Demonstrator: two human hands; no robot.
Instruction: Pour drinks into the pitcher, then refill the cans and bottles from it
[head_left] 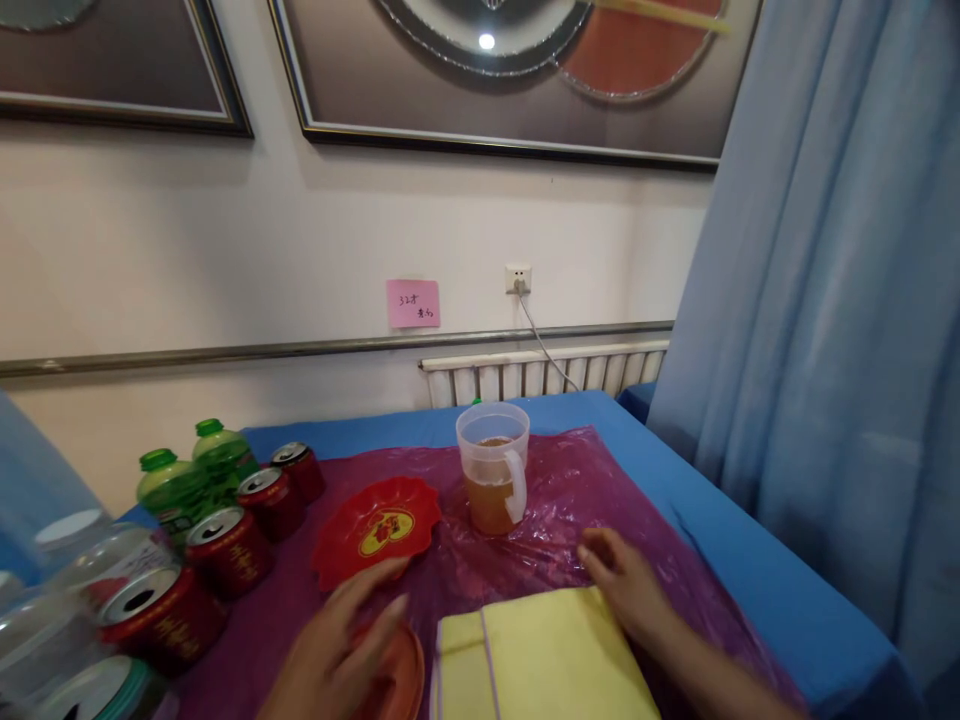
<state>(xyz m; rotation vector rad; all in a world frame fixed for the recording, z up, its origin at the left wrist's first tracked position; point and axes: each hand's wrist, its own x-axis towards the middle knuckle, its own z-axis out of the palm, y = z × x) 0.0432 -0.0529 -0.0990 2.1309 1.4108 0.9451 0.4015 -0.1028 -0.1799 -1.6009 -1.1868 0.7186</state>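
Observation:
My left hand (341, 645) has its fingers stretched and apart, over a round orange-red dish (409, 665) and just below a red scalloped plate (337, 545) with a yellow heart print. My right hand (619, 580) is beside the far right corner of a folded yellow cloth (555, 660) with thin purple lines. Its fingers are loosely bent with a gap between them, and nothing shows in them. Beyond the cloth stands a clear plastic measuring jug (487, 500), upright, part-filled with amber liquid, its handle to the right front.
Several opened red cans (229, 550) line the left side, with green-capped bottles (217, 455) and clear jars (90, 550) behind and beside them. Purple plastic sheeting (570, 470) covers part of the blue tablecloth (750, 560). A blue curtain (825, 300) hangs right; a radiator (540, 375) stands behind.

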